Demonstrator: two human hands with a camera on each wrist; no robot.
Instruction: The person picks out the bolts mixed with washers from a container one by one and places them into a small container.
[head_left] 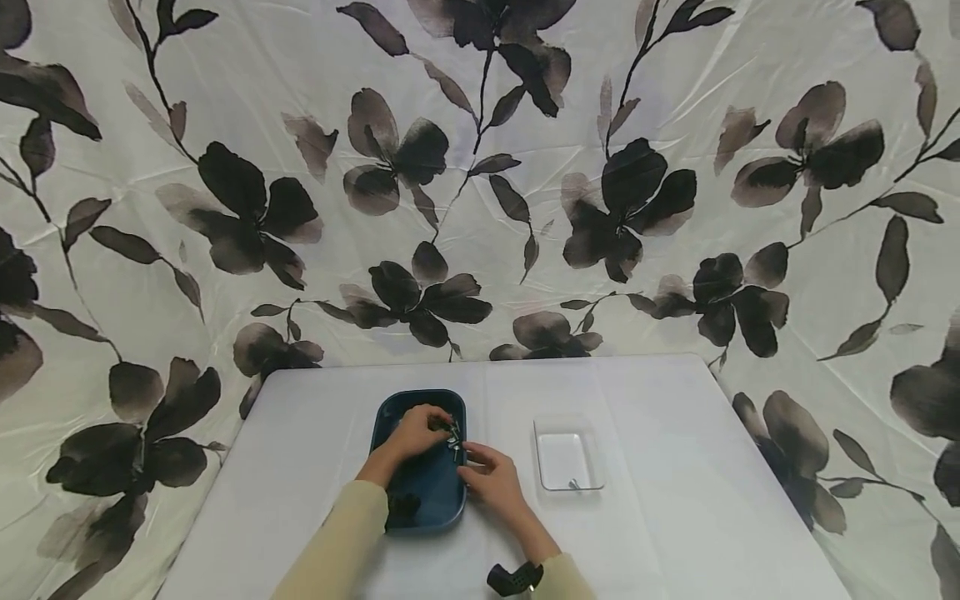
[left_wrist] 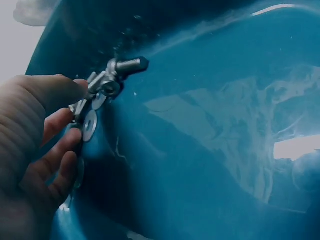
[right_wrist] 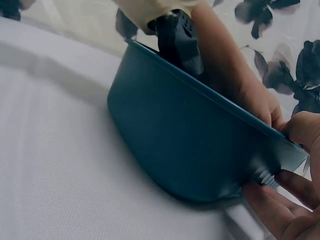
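A deep blue tray (head_left: 420,492) stands on the white table. My left hand (head_left: 416,429) reaches into its far right part. There, thumb and forefinger pinch at a cluster of metal bolts (left_wrist: 112,75) against the tray wall, the other fingers loosely bent. A flat washer (left_wrist: 90,126) lies by the fingertips, and more small hardware is partly hidden behind the hand. Outside the tray, my right hand (head_left: 495,479) holds its right side. The right wrist view shows the thumb (right_wrist: 302,127) at the rim and fingers (right_wrist: 267,202) against the outer wall.
A clear rectangular box (head_left: 566,454) stands to the right of the tray, with a small metal piece (head_left: 574,483) near its front edge. A floral cloth (head_left: 525,208) hangs behind the table. Black wrist device (head_left: 516,578) sits on my right wrist.
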